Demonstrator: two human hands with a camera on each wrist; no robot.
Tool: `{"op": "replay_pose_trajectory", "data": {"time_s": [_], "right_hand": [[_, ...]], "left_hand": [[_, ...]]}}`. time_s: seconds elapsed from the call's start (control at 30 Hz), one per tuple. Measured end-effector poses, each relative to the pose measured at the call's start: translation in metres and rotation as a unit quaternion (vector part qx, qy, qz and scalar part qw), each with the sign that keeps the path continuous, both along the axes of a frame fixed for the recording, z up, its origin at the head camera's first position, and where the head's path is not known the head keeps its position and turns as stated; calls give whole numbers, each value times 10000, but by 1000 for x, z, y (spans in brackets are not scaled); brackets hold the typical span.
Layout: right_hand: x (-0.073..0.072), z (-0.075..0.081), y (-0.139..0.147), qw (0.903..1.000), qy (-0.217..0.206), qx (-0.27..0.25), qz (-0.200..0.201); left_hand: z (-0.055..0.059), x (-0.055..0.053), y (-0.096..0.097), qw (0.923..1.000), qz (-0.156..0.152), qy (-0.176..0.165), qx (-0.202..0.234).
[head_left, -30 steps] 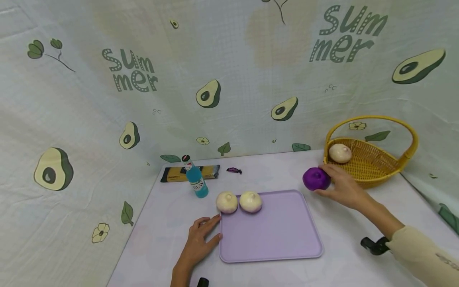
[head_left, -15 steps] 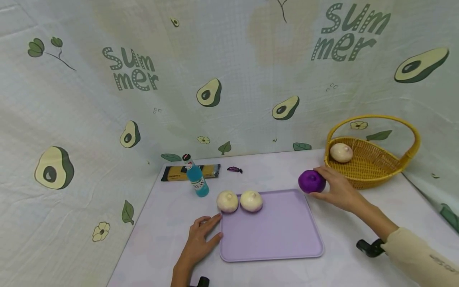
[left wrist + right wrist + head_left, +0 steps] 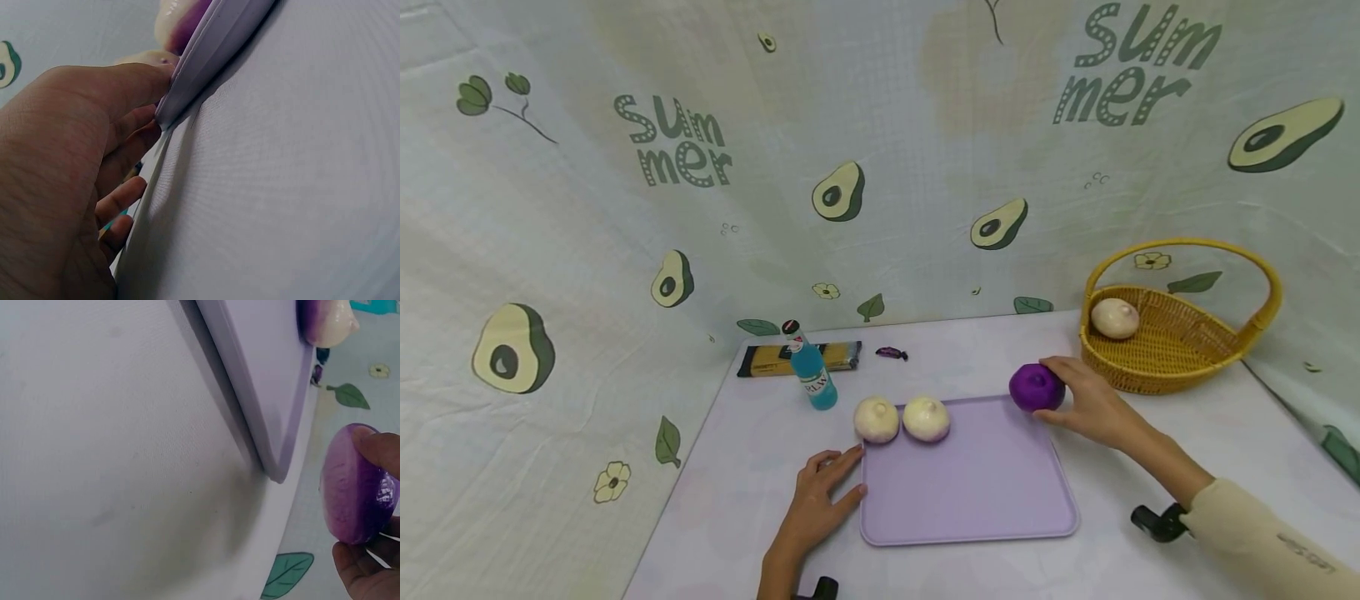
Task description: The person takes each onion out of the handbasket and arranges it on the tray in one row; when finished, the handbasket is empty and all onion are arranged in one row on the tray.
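My right hand (image 3: 1093, 408) holds a purple turnip (image 3: 1036, 387) between thumb and fingers. It overlaps the back right corner of the lilac tray (image 3: 970, 492) in the head view. The right wrist view shows the turnip's (image 3: 353, 484) dark purple side and paler side, apart from the tray corner. My left hand (image 3: 820, 500) rests at the tray's left rim, index fingertip and thumb tip touching it. Two whitish turnips sit at the tray's back left, a left one (image 3: 876, 419) and a right one (image 3: 927, 418); purple shows low on them.
A wicker basket (image 3: 1157, 379) with a tall handle stands at the back right, another whitish turnip (image 3: 1115, 318) inside. Behind the tray are a blue bottle (image 3: 811, 372), a flat yellow-and-black packet (image 3: 767, 360) and a wrapped candy (image 3: 891, 353). A patterned cloth hangs behind the table.
My right hand has moved left and slightly nearer with the purple turnip, away from the basket and to the tray's back right corner. The left hand has stayed at the rim.
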State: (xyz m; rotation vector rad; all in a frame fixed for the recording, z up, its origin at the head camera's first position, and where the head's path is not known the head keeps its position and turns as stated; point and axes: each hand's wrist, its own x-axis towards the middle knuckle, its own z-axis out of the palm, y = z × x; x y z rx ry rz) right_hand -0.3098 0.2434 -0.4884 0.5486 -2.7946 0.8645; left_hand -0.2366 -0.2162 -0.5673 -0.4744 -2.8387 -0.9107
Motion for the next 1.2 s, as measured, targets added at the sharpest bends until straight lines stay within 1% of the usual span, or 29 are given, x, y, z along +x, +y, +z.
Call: {"op": "replay_pose_trajectory", "data": {"time_s": [0.3,0.47,0.6,0.87,1.03,1.2], "right_hand": [[0,-6,-13,9998,-116,-138,122],[-1,-9,-20,9994,-175,-191,222],[-2,-13,-25,9992,-179,-195,295],[-1,-16,-34,9987,-283,-219,356],[-1,-18,-40,9985,-247,-253,415],[-1,-19,-45,9985,-206,-268,435]], "left_hand": [[-2,1,-1,10000,-39,80,-16],[-3,1,-2,10000,-34,28,31],[-4,1,-1,10000,31,0,-27],[-2,1,0,9999,98,-106,-65],[-1,1,0,9998,110,-192,-31],[0,0,0,9997,129,-198,-57]]}}
